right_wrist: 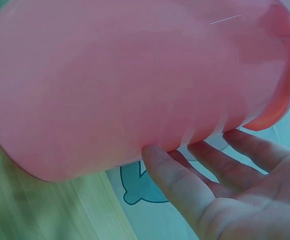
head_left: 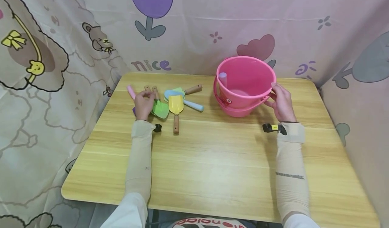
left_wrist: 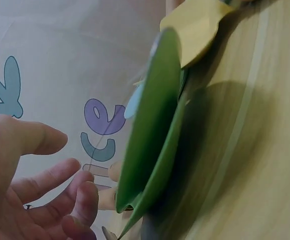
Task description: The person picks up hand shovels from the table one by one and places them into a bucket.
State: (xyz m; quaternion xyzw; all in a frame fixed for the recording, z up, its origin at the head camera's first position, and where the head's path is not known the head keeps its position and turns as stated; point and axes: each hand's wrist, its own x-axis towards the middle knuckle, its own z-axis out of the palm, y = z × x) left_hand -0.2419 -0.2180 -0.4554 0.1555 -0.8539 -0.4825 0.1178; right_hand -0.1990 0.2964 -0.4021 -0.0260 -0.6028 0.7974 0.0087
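Observation:
On the left, my left hand (head_left: 144, 105) is over a group of small toy garden tools. Its thumb and loosely bent fingers (left_wrist: 50, 187) hold nothing in the left wrist view, beside a green shovel (left_wrist: 152, 130). A pink handle (head_left: 131, 92) shows behind that hand. Just right of it lie a yellow shovel (head_left: 176, 105) with a wooden handle, a blue-handled tool (head_left: 193, 105) and a wooden handle (head_left: 193, 89) with a pale green head. My right hand (head_left: 282, 101) holds the pink bucket (head_left: 243, 103) at its right rim, fingertips against the outer wall. A lilac handle (head_left: 223, 79) stands inside.
The wooden table (head_left: 212, 167) has rounded corners. A printed curtain (head_left: 194, 35) hangs right behind its back edge, with more cloth along both sides. The bucket's handle (head_left: 215, 89) hangs down over its front.

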